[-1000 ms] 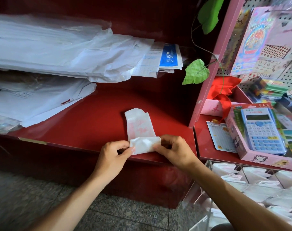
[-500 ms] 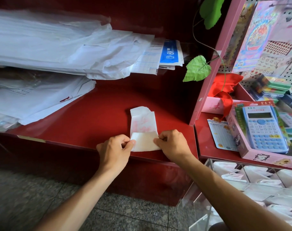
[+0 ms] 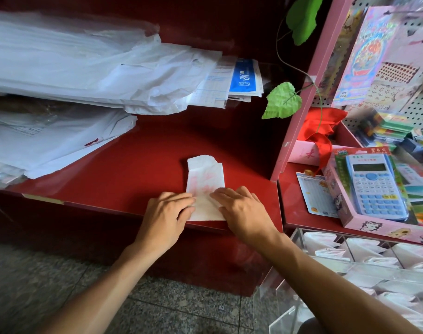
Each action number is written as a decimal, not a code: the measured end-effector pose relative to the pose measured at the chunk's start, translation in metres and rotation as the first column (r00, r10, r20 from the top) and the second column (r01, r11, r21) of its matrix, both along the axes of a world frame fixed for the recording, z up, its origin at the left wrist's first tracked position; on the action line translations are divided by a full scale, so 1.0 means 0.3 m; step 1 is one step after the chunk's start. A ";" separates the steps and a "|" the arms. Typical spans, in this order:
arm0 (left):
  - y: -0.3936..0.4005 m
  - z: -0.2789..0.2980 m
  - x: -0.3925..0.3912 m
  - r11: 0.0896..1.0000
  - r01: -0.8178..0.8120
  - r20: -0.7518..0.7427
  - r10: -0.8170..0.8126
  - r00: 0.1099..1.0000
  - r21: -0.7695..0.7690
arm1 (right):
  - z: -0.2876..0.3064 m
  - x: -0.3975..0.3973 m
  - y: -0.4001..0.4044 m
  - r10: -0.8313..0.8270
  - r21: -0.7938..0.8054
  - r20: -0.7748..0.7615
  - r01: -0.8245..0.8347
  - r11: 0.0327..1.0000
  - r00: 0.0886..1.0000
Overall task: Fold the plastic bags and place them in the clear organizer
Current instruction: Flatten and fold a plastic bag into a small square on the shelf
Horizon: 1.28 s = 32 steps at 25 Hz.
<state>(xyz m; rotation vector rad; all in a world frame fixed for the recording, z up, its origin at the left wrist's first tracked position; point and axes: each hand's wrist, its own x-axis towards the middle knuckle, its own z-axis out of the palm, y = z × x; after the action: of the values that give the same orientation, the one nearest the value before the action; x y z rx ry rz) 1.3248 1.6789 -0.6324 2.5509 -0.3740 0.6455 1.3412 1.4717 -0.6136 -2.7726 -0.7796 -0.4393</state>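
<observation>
A white plastic bag (image 3: pixel 205 178) with faint red print lies folded into a narrow strip at the front edge of the red shelf (image 3: pixel 138 174). Its near end is doubled up over itself. My left hand (image 3: pixel 168 212) lies flat on the left side of that fold, fingers straight and pressing down. On the fold's right side, my right hand (image 3: pixel 243 209) presses with flat fingers as well. The clear organizer (image 3: pixel 302 239) stands at the lower right below the shelf, its compartments filled with several folded white bags (image 3: pixel 365 249).
Stacks of flat white bags and paper (image 3: pixel 85 68) fill the shelf's left and back. A pink upright (image 3: pixel 299 112) divides off the right shelf, which holds a boxed blue calculator (image 3: pixel 374 184), a card and stationery. Green fake leaves (image 3: pixel 281 101) hang near the upright. Speckled floor lies below.
Both hands went from pinching the lifted near end of the bag to lying flat on it. The end has been folded further up and pressed down on the shelf.
</observation>
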 end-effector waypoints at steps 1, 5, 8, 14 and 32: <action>0.008 0.000 -0.004 0.999 0.025 -0.009 -0.025 1.000 0.020 | -0.006 -0.002 -0.006 0.000 -0.064 0.052 0.003 0.998 0.999; 0.026 0.009 -0.026 0.987 0.045 -0.129 -0.025 0.991 0.151 | 0.005 -0.020 -0.032 -0.080 -0.225 -0.155 0.044 0.973 0.985; 0.048 0.010 -0.034 0.982 0.109 -0.217 -0.074 0.973 0.154 | 0.020 -0.033 -0.044 -0.070 -0.324 -0.246 -0.014 0.946 0.967; 0.072 0.008 -0.027 0.986 0.099 -0.158 -0.120 0.980 -0.132 | 0.010 -0.027 -0.069 -0.013 0.175 -0.320 0.073 0.982 0.947; -0.018 0.053 -0.033 0.973 -0.223 -0.176 0.209 0.962 -0.059 | 0.029 -0.035 -0.011 -0.145 0.118 -0.285 0.185 0.976 0.948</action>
<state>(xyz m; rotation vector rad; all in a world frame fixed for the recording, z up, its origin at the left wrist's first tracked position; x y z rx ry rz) 1.3149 1.6735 -0.6165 2.5682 -0.0110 0.5036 1.3307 1.4683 -0.6048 -2.6926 -0.4350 -0.1259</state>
